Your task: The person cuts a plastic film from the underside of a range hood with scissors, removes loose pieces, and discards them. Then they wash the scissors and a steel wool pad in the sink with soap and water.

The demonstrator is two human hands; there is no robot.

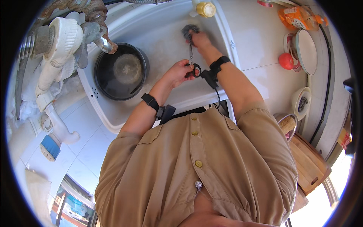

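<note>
Over the white basin, my left hand (180,73) grips the black handles of a pair of scissors (191,55), whose blades point away from me. My right hand (200,39) is closed around a dark grey scrubbing pad (189,30), probably steel wool, at the far end of the blades. Blur hides whether the pad touches the metal. Left of both hands, a round black pot (122,92) stands in the basin (167,42) with dark liquid and a pale round patch inside. A yellow-lidded jar (206,9) is at the basin's far rim.
A rusty tap (107,42) and white pipes reach over the basin's left side. On the right counter are an orange bottle (300,18), a tomato (286,61), stacked plates (306,52), a bowl with dark bits (296,98), and a wooden cutting board (307,164).
</note>
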